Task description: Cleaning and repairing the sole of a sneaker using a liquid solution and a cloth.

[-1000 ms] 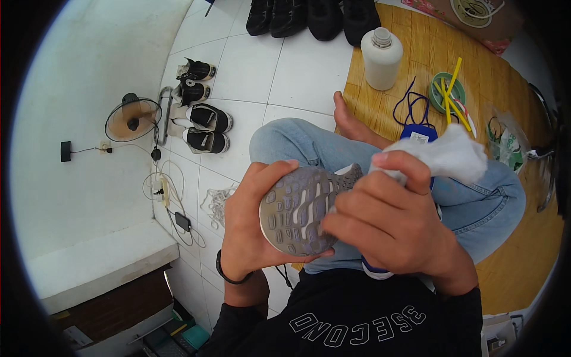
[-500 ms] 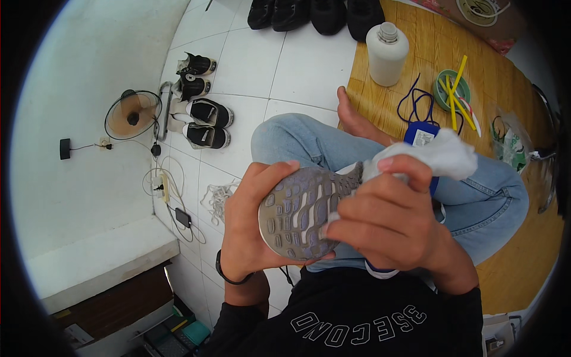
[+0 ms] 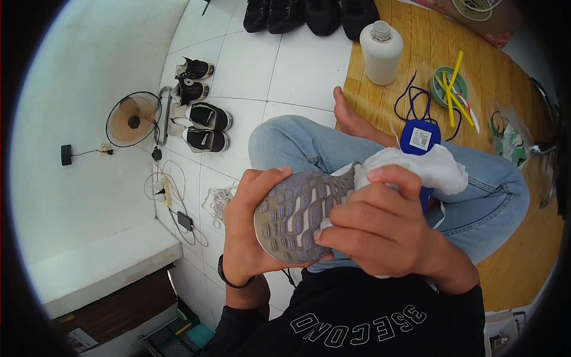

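A shoe [image 3: 294,217] is held over my lap with its grey and purple treaded sole facing up. My left hand [image 3: 244,214] wraps around the toe end, thumb on the near rim of the sole and fingers beneath. Closed around a bunched white cloth [image 3: 422,166], my right hand [image 3: 380,223] presses part of it against the middle of the sole. The rest of the cloth sticks out past the thumb and index finger. The shoe's heel end is hidden behind the right hand and cloth.
A white bottle [image 3: 381,56], a green bowl [image 3: 447,89] with yellow strips and a blue corded pouch [image 3: 419,137] stand on the wooden mat. Several dark shoes [image 3: 309,15] line the tiles ahead. White laces [image 3: 220,203], a power strip [image 3: 166,190] and a fan [image 3: 134,119] are at left.
The shoe has shifted slightly left and down, both hands with it. My right hand has moved the cloth a little toward the lower left, and the blue pouch shows more.
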